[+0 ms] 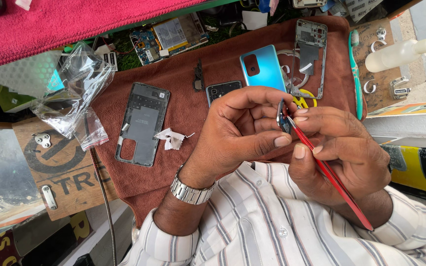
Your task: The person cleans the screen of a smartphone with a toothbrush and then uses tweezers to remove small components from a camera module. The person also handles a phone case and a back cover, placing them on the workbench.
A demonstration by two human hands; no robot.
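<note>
Left hand (pixel 240 130) closed on small dark metal phone part (pixel 283 118); right hand (pixel 343 150) pinching slim red pry tool (pixel 331 175), tip touching part, above brown cloth's (pixel 183 106) near edge.

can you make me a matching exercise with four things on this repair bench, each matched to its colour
Things:
1. tool held in the right hand
2. phone back cover lying above the left hand
3. toothbrush at the cloth's right edge
4. cloth spread on the bench

Colours:
a. brown
b. red
c. light blue
d. green and white

Pairs: 1-b, 2-c, 3-d, 4-a
</note>
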